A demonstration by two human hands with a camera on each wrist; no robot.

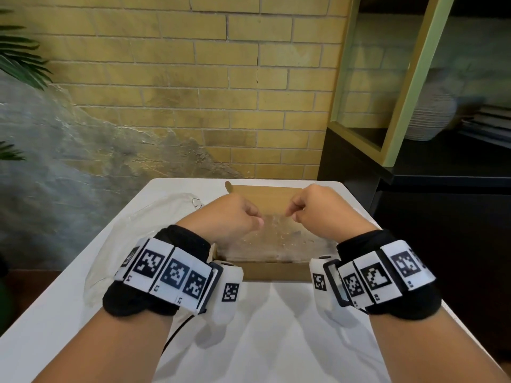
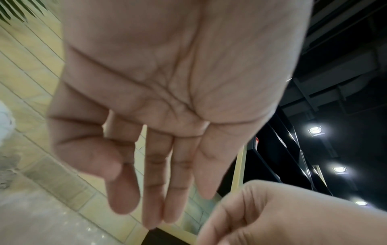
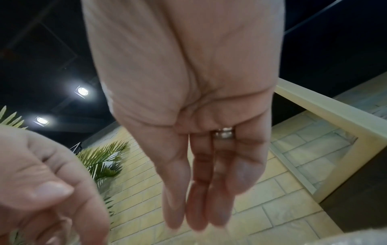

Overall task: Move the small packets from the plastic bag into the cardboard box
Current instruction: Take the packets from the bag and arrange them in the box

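An open cardboard box (image 1: pixel 276 270) lies on the white table (image 1: pixel 262 327). A clear plastic bag (image 1: pixel 273 239) hangs into the box between my hands, its contents blurred to a few glints. My left hand (image 1: pixel 255 217) pinches the bag's top edge on the left, and my right hand (image 1: pixel 295 213) pinches it on the right. In the left wrist view my left hand (image 2: pixel 146 190) has its thumb against long fingers, with the curled right hand (image 2: pixel 272 215) nearby. In the right wrist view my right hand (image 3: pixel 199 199) faces the curled left hand (image 3: pixel 52 190). No separate packet can be made out.
More crumpled clear plastic (image 1: pixel 132 225) lies on the table left of the box. A black cable (image 1: pixel 177 327) runs under my left wrist. A dark shelf unit (image 1: pixel 414 189) stands close on the right, a brick wall (image 1: pixel 193 106) behind, and a plant (image 1: pixel 19 59) at the left.
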